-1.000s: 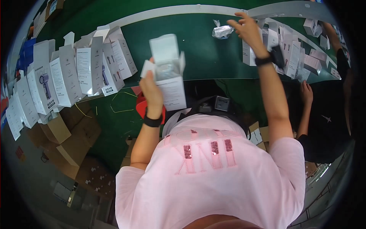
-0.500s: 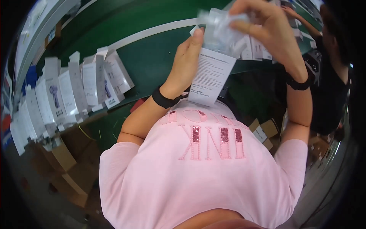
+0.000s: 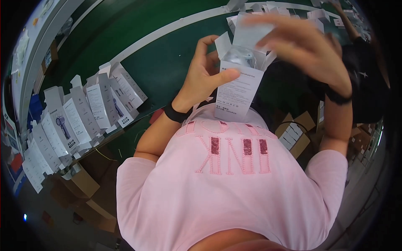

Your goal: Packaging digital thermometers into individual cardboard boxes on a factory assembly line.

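Note:
A white carton [image 3: 238, 93] with printed text stands upright against my shirt, its top flaps raised. Wrapped around its left side is my left hand [image 3: 201, 79], the thumb lying across the front face. Inside the mouth sits a clear plastic-wrapped item [image 3: 240, 57], mostly hidden by the carton walls. My right hand [image 3: 312, 52] hovers over the carton's right and back flaps, fingers stretched out and blurred, with nothing seen in it. Whether it touches a flap cannot be made out.
A row of similar open white cartons [image 3: 77, 119] leans along the left table edge. More white boxes [image 3: 276, 9] lie beyond my hands on the green table [image 3: 159, 58]. Brown cardboard boxes [image 3: 299, 136] stand below, on both sides. A co-worker in black [image 3: 364, 79] is at the right.
The plastic-wrapped item has gone from my right hand down into the carton. My right hand has let go and its fingers have spread. My left hand's thumb now crosses the carton's front.

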A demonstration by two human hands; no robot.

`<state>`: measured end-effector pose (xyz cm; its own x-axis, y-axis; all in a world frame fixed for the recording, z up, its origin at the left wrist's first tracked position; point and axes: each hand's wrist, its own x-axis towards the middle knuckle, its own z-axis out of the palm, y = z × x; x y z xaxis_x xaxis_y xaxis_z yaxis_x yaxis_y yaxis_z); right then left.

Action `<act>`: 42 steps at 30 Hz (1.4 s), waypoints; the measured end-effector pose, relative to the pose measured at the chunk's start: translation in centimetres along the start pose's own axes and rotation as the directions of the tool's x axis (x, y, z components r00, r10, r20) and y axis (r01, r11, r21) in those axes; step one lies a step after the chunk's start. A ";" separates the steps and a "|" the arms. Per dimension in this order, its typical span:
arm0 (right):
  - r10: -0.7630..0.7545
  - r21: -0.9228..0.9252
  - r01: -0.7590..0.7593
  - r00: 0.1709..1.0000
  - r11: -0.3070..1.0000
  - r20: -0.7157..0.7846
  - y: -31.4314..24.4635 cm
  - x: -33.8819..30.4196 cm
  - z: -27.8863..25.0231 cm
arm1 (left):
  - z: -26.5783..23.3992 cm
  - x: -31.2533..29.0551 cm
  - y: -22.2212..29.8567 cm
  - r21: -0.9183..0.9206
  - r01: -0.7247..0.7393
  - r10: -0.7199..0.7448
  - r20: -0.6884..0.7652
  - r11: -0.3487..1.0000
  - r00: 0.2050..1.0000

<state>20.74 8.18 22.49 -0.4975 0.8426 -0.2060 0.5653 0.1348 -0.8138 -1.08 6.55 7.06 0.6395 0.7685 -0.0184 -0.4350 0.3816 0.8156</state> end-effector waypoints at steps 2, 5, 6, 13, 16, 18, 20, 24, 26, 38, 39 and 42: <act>0.152 0.086 -0.125 0.865 0.988 -0.478 2.4 -3.9 -1.0 | 0.2 0.1 0.1 0.005 -0.039 0.039 0.049 0.999 0.998; 0.424 0.685 -0.200 0.889 0.700 -0.173 8.0 -4.9 4.6 | 0.2 -0.2 0.0 0.209 -0.207 0.193 0.083 0.956 0.978; 0.409 0.857 -0.135 0.908 0.497 -0.094 8.0 -4.0 7.5 | 0.5 0.2 0.2 0.205 -0.201 0.186 0.090 0.958 0.978; 0.109 0.599 0.181 0.904 0.780 -0.414 6.8 -3.2 8.9 | -0.1 1.5 0.5 0.313 0.013 -0.049 0.107 0.950 0.993; 0.133 0.398 0.084 0.863 0.914 -0.488 6.1 -3.4 10.0 | 0.2 1.7 -0.5 0.420 -0.014 -0.011 0.058 0.907 0.998; 0.239 0.469 0.021 0.839 0.883 -0.488 6.2 -3.3 9.7 | 0.8 1.7 -0.4 0.290 0.041 -0.022 -0.067 0.956 0.998; 0.258 0.452 -0.040 0.864 0.891 -0.432 6.3 -3.1 8.5 | 0.5 2.3 -0.2 0.301 0.043 -0.028 -0.055 0.953 0.998; -0.059 0.135 0.116 0.926 0.984 -0.373 6.4 -4.0 6.7 | 1.0 3.8 0.4 0.295 0.072 -0.093 0.059 0.953 0.994; -0.049 0.171 0.122 0.923 0.978 -0.382 6.8 -4.9 7.4 | 0.6 3.7 -0.4 0.312 0.073 -0.118 0.126 0.947 0.985; 0.012 0.151 0.081 0.846 0.985 -0.534 13.2 -9.7 3.1 | 6.4 10.8 -3.8 0.332 0.210 -0.288 0.209 0.920 0.935; -0.014 0.143 0.103 0.854 0.984 -0.520 13.8 -10.1 1.1 | 7.4 12.1 -4.0 0.350 0.177 -0.255 0.193 0.920 0.947; 0.140 0.226 -0.033 0.868 0.974 -0.477 15.7 -10.1 -5.4 | 11.2 16.2 -4.6 0.417 -0.043 -0.016 0.138 0.908 0.990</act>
<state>38.21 4.57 14.69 -0.0384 0.9987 -0.0334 0.4186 -0.0142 -0.9081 18.37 11.52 9.47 0.7276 0.6843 0.0485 -0.1587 0.0991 0.9823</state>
